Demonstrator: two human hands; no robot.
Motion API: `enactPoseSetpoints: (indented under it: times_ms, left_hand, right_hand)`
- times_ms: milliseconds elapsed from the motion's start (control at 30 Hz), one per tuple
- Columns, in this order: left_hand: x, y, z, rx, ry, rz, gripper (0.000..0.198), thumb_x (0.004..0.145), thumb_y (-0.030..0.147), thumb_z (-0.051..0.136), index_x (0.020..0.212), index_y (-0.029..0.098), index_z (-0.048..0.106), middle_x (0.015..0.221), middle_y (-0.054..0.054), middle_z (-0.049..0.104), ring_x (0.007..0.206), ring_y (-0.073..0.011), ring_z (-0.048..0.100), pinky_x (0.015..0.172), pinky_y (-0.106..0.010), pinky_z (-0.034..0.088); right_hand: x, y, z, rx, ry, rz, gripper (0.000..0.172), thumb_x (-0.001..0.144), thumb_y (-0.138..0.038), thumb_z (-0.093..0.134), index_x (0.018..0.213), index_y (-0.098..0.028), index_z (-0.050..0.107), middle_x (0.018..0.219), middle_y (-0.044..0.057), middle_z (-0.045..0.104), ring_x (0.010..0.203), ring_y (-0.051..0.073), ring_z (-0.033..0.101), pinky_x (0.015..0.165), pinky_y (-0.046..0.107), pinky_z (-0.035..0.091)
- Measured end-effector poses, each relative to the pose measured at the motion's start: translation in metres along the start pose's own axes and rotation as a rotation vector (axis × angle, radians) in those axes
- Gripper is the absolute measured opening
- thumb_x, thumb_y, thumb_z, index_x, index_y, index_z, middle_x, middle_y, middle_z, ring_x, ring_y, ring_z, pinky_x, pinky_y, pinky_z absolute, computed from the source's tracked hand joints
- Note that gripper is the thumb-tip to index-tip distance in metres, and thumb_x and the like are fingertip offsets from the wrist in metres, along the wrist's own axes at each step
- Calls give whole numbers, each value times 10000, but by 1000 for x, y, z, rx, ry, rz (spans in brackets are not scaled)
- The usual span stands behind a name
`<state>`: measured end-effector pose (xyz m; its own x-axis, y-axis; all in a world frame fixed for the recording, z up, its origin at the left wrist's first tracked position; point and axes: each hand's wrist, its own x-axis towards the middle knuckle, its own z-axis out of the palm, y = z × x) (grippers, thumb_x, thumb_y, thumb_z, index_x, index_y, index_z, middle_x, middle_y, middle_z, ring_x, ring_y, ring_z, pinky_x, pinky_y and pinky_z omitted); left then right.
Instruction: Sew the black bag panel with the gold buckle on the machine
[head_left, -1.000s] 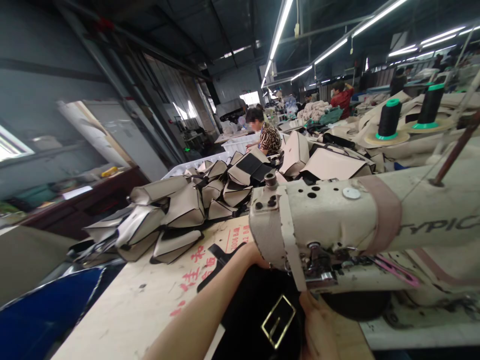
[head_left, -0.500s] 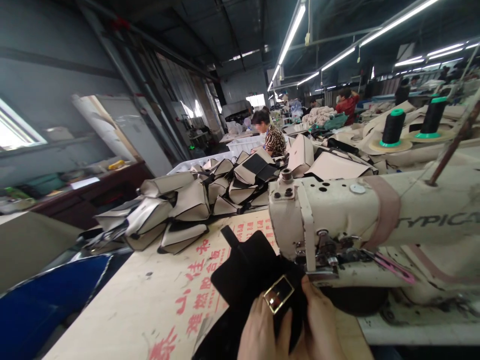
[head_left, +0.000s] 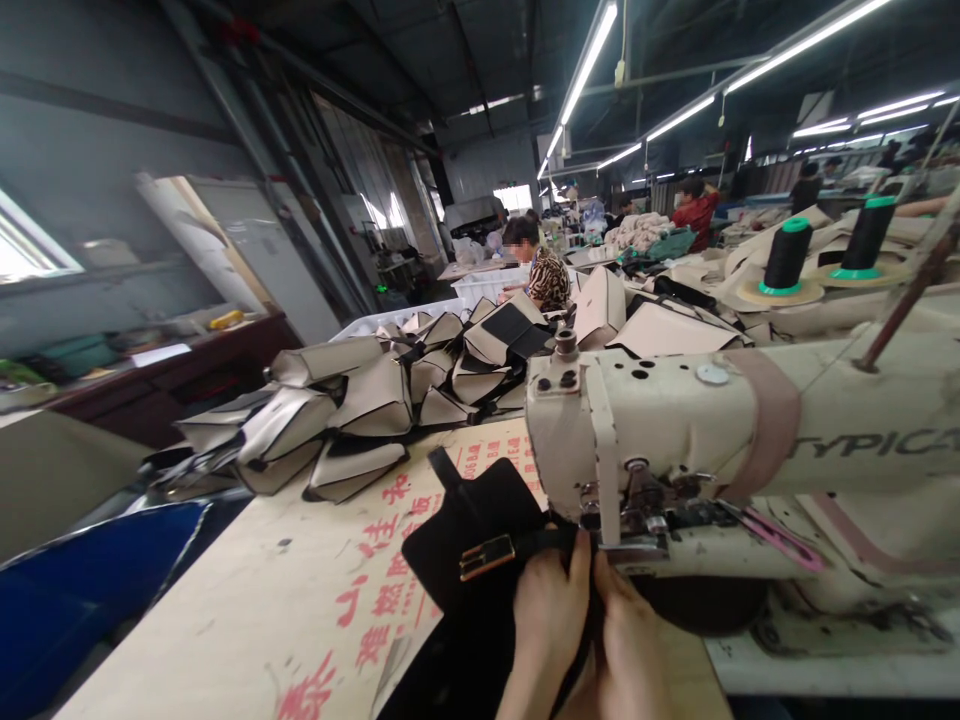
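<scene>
Both hands work at a black bag piece (head_left: 480, 620) with a flap and strap, lying on the board and reaching the sewing machine (head_left: 645, 430). My left hand (head_left: 551, 600) is closed on the piece's edge, its fingertips close to the machine's presser foot. Just right of it, my right hand (head_left: 626, 620) pinches the same edge, thumb and fingers partly hidden. A gold-coloured buckle (head_left: 486, 558) on a black strap rests left of my left hand, over the flap.
Beige bags with black edging (head_left: 371, 395) are heaped behind the board (head_left: 247, 610). Black thread cones (head_left: 786, 258) stand on the right. A pink-handled tool (head_left: 780, 537) lies against the machine. Blue sheeting (head_left: 90, 590) hangs at left. A co-worker (head_left: 544, 265) sits beyond the heap.
My left hand has moved up from beside the buckle to the edge near the presser foot. The buckle has shifted left and turned. My right hand stays close by.
</scene>
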<state>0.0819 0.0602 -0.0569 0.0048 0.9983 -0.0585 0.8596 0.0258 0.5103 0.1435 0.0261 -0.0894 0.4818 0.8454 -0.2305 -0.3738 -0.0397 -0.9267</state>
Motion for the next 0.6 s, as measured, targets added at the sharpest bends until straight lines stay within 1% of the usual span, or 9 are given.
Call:
enactPoseSetpoints:
  times_ms: [33,100,200,267,333,367,467,533,600]
  left_hand:
    - [0,-3,1,-72,-21,-13,505,885,489,294,828,137,651,806,-128,684,829,-265,642,675,-290,460]
    - [1,-8,4,-236,-41,-8,503,880,504,304,853,143,653,862,-118,691,914,-256,625,730,-271,457]
    - [3,-17,9,-452,-49,5,475,882,487,320,1021,148,622,1035,-93,666,1079,-239,552,873,-277,421]
    - [7,-21,12,-509,-59,-22,449,874,478,352,1086,164,594,1146,-71,619,1156,-228,493,963,-297,365]
    - [11,-23,13,-501,-67,-29,426,867,460,375,1113,178,578,1201,-58,584,1195,-218,455,1009,-314,321]
    - [13,-22,12,-485,-72,-24,420,864,452,380,1106,174,582,1201,-64,584,1195,-219,456,1010,-318,318]
    - [17,-18,7,-389,-86,-29,415,854,441,393,1016,138,625,1113,-116,631,1123,-252,520,926,-321,388]
    - [18,-14,3,-332,-84,-30,404,853,434,392,956,133,642,1037,-133,660,1052,-268,565,852,-311,424]
    - [17,-11,0,-302,-72,-18,398,856,427,386,918,134,647,995,-138,672,1007,-268,588,820,-299,429]
  right_hand:
    - [2,5,0,12,-20,68,566,645,-607,597,847,-89,698,863,120,672,942,282,581,753,298,475]
    - [7,16,-2,24,-24,188,607,643,-619,596,892,-74,692,932,134,658,1027,296,542,804,309,455]
    - [13,28,-5,86,-23,268,633,614,-632,629,940,-92,685,1024,120,633,1096,287,500,824,292,446]
    - [15,29,-6,171,-19,308,630,601,-633,649,946,-106,684,1034,106,631,1085,274,510,806,277,456]
    - [15,25,-5,237,-21,313,622,586,-614,677,935,-98,684,1004,110,641,1051,269,534,788,277,468]
    - [14,23,-4,261,-15,301,614,578,-601,691,923,-93,686,980,113,648,1032,267,545,780,279,474]
    - [13,17,2,298,-46,258,599,580,-584,704,901,-79,684,891,118,665,977,262,572,750,281,488]
    - [11,17,4,268,-57,221,607,641,-613,645,906,-68,674,853,122,665,914,255,595,698,279,494]
    - [10,17,3,78,-76,120,607,771,-634,485,917,-71,655,825,116,662,796,227,617,613,266,480]
